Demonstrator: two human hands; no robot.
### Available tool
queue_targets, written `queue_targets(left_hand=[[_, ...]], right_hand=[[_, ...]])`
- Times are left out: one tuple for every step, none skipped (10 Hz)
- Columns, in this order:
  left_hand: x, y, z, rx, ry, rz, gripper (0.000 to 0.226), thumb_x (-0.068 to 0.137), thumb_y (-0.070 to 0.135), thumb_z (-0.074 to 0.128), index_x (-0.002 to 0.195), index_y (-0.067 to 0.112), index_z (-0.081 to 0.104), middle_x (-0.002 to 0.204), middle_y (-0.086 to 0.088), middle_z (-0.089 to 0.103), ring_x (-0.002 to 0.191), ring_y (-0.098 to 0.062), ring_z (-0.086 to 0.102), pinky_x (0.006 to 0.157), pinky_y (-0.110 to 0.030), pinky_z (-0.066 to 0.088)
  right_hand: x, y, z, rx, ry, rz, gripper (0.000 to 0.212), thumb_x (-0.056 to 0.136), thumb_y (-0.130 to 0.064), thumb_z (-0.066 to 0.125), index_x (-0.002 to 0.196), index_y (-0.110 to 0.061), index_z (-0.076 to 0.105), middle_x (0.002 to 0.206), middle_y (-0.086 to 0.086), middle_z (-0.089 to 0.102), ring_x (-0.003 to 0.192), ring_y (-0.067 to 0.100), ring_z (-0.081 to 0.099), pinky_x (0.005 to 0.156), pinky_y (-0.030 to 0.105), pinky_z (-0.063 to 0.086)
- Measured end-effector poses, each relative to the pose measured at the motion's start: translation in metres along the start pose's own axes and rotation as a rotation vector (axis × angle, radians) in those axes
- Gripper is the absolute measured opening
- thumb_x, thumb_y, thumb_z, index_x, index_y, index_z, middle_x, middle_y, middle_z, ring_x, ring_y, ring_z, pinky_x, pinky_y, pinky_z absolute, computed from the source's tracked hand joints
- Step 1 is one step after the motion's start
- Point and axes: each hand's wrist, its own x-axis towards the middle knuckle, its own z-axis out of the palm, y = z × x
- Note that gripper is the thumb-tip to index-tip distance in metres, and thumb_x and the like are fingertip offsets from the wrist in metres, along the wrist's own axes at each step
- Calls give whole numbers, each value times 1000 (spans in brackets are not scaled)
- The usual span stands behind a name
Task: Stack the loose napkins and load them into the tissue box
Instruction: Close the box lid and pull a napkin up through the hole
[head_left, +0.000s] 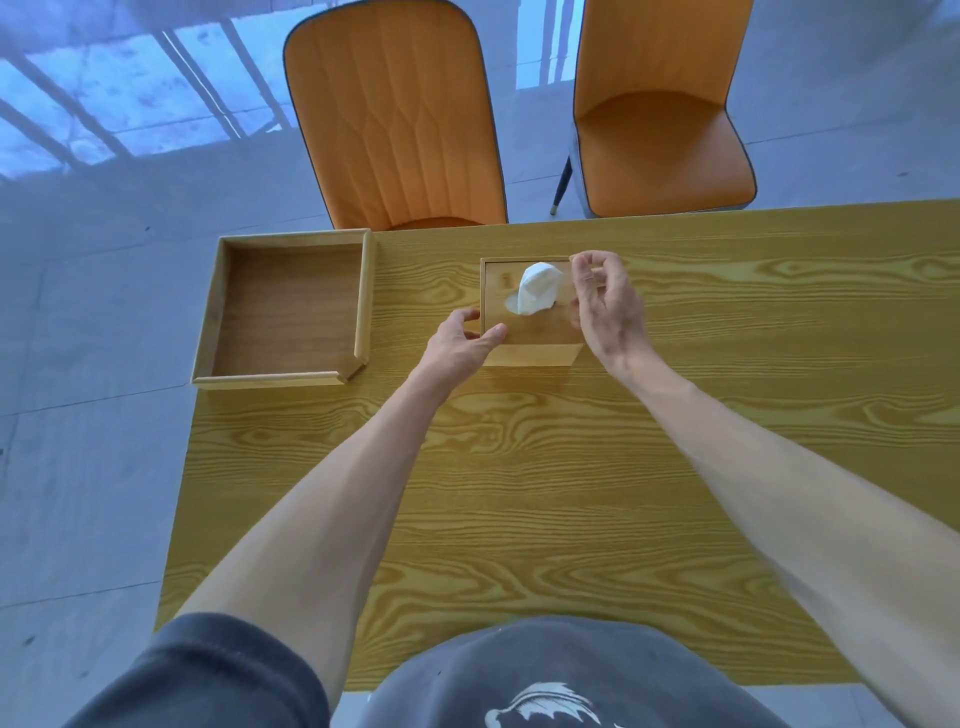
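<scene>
A wooden tissue box (530, 332) stands on the table's far middle, its lid on. A white napkin (537, 295) pokes up through the slot in the lid. My left hand (462, 345) rests against the box's near-left corner, thumb on the left wall and fingers on the lid edge. My right hand (605, 299) hovers over the box's right side, fingers loosely curled and apart, just right of the napkin and holding nothing.
An empty wooden tray (363, 296) lies at the table's far-left corner, overhanging the edge. Two orange chairs (395, 114) (660, 130) stand beyond the far edge of the wooden table (519, 493). Grey floor lies to the left.
</scene>
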Motion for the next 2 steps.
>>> queue_targets(left_hand=[[0,4,-10,205,-88,-20,63,89,50,61,144,26,41,135,-4,57,114,-22,57,101,-45,47],[-11,22,-27,432,-114,3,58,90,51,59,141,26,46,141,-4,54,122,-24,54,102,-39,44]], right_hand=[[3,2,-9,-266,15,-68,45,103,-48,38,119,-12,59,113,8,69,95,23,66,70,30,49],[6,-13,-24,-486,-45,-82,42,103,-44,39,121,-13,61,115,9,71,96,27,67,66,29,44]])
